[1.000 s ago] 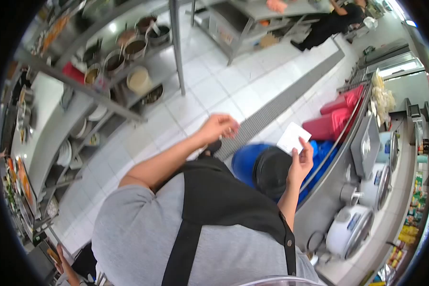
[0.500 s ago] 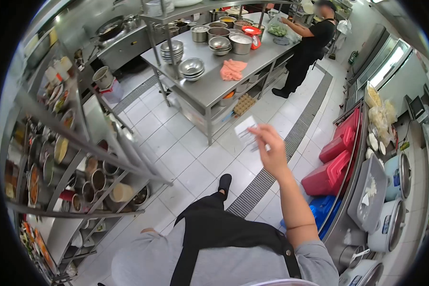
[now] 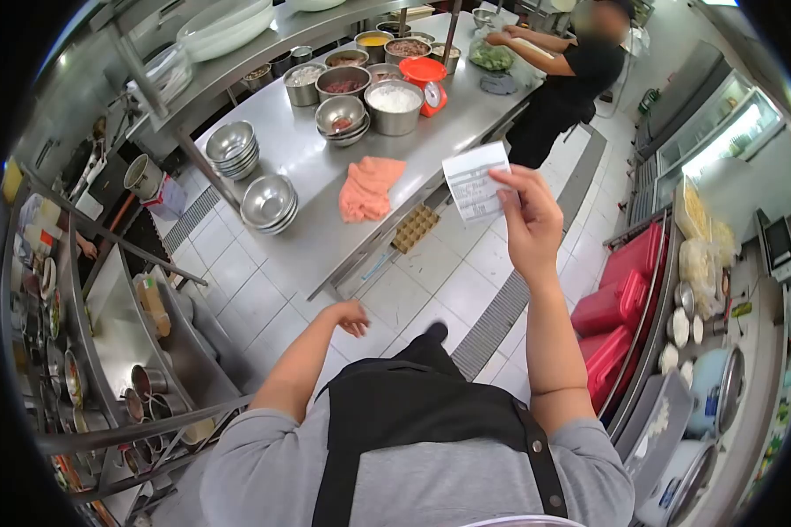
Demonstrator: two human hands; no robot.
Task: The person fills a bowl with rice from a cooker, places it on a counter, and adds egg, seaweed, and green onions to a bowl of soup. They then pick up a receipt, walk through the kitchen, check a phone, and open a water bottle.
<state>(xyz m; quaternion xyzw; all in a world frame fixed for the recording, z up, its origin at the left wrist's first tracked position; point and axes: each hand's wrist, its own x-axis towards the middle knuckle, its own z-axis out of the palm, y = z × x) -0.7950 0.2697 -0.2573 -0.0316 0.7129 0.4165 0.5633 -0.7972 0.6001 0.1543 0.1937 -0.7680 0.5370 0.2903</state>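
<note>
My right hand (image 3: 529, 220) is raised in front of me and pinches a white printed paper slip (image 3: 475, 181) by its right edge. My left hand (image 3: 350, 317) hangs low over the tiled floor, fingers loosely curled, holding nothing. Beyond the slip stands a steel worktable (image 3: 312, 237) with an orange cloth (image 3: 370, 187) lying on it and stacks of steel bowls (image 3: 269, 202).
Steel containers of food (image 3: 394, 104) and a red scale (image 3: 426, 79) sit at the table's far end, where another person (image 3: 571, 79) works. Red crates (image 3: 620, 290) and rice cookers (image 3: 716, 386) line the right counter. A floor drain grate (image 3: 510, 299) runs ahead. Shelves with pots (image 3: 141, 386) stand left.
My view has swung toward the worktable. My right hand lifted the slip from low over the blue bin to face height; my left hand dropped and then came forward again.
</note>
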